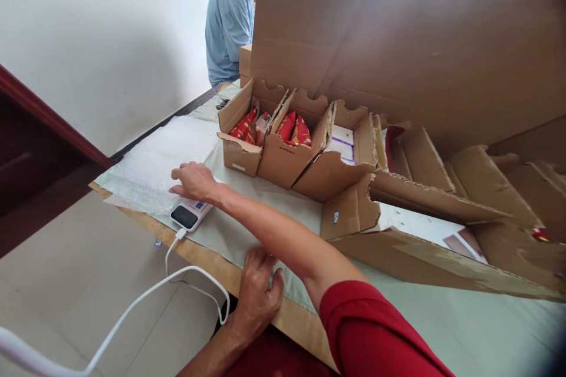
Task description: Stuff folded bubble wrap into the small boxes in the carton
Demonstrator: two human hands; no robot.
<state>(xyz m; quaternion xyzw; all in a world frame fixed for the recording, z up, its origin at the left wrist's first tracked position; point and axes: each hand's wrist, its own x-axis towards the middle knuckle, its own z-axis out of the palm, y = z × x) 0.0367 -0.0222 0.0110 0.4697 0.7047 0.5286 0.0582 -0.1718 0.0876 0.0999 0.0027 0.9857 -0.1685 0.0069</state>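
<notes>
My right hand (194, 181) reaches out to the left, just above the white power bank (198, 210) and the near side of the bubble wrap sheets (165, 150). Its thumb and forefinger are apart, with nothing visible between them. The power bank has a dark display, and a white cable (145, 288) is plugged into its near end. My left hand (260, 288) rests at the table's front edge under my right forearm. Its fingers are loosely bent, the thumb stands away from them, and no object shows in it.
A row of cut cardboard boxes (241, 162) holds red packets (294, 129) and white boxes with purple stripes (342, 144). A longer carton (398, 256) with a white box inside stands nearer. Behind rises a large cardboard panel (398, 41). A person in blue (227, 23) sits beyond.
</notes>
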